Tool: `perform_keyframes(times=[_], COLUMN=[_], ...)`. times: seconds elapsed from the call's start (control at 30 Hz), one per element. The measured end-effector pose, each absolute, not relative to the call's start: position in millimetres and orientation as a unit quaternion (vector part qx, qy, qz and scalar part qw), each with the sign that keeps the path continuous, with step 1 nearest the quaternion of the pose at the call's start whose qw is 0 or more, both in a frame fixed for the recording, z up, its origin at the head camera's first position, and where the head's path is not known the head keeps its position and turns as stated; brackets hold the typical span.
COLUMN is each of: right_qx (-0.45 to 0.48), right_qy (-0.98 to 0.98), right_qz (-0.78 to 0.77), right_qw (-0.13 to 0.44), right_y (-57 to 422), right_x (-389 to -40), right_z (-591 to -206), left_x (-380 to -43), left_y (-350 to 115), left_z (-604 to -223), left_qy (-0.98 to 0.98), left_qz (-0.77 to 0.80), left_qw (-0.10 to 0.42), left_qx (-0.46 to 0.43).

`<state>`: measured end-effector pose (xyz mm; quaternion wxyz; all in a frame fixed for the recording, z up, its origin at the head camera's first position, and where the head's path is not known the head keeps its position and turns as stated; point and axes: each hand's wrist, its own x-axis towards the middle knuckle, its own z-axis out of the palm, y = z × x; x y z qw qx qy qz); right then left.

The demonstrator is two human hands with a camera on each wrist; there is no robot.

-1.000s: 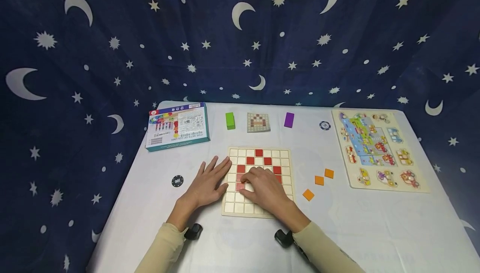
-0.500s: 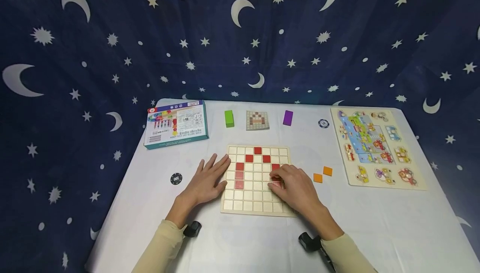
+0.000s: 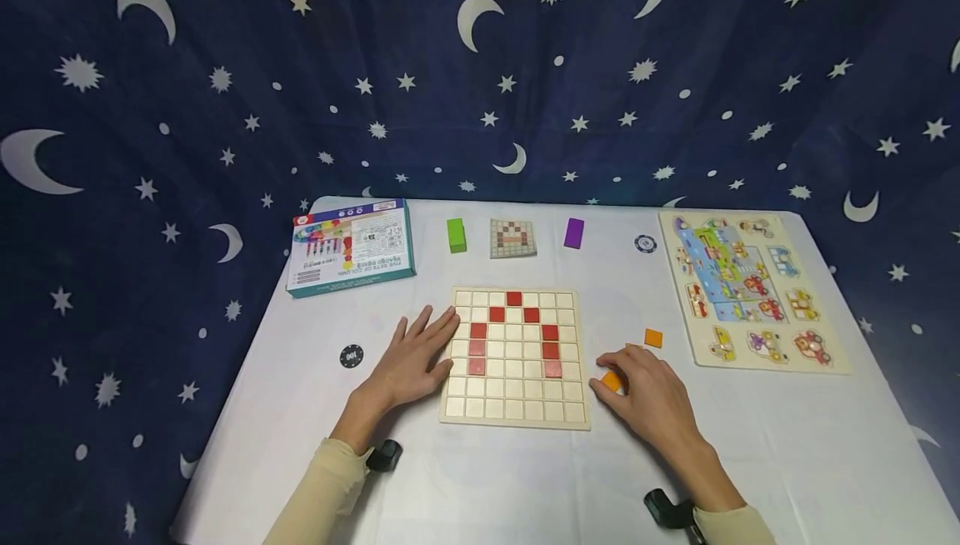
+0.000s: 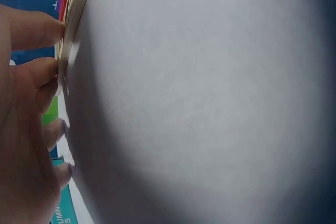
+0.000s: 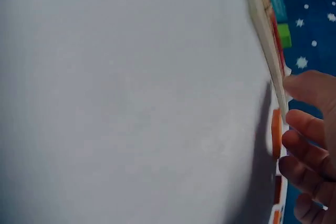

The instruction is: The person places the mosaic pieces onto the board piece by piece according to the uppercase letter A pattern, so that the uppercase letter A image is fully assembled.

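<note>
A cream grid board [image 3: 525,420] lies on the white table with several red tiles [image 3: 513,299] in its cells, forming a peaked arch. My left hand [image 3: 411,370] rests at the board's left edge, fingers spread and fairly straight; the left wrist view shows the thumb and a finger [image 4: 39,30] touching that edge. To the right of the board, my right hand [image 3: 652,391] hovers low around an orange tile [image 3: 612,381], thumb and fingers apart. The right wrist view shows that orange tile [image 5: 276,132] flat on the table beside the fingertips. Another orange tile [image 3: 653,337] lies beyond the hand.
Behind the board stand a green block [image 3: 456,236], a small pattern card stack [image 3: 513,239] and a purple block [image 3: 573,233]. A boxed toy [image 3: 351,249] is at the back left, a vehicle puzzle board [image 3: 757,345] at the right. Round chips [image 3: 351,356] lie at either side.
My right hand has moved right, from the board's left red column to its right one, then off the board to the orange tiles. The left hand stays at the board's edge.
</note>
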<state>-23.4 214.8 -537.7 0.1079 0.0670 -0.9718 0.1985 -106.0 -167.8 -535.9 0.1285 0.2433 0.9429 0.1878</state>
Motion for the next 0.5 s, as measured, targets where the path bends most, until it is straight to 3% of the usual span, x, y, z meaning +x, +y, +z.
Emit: perform_keyframes(times=[0.5], right_qx=[0.048], right_qy=[-0.975], right_qz=[0.19], right_qw=[0.103], right_y=[233], right_x=[-14], right_z=[-538], left_x=[-105], left_y=[-167], left_z=[-534], left_qy=[0.942], left_qz=[0.193], left_qw=[0.129], left_qx=[0.243])
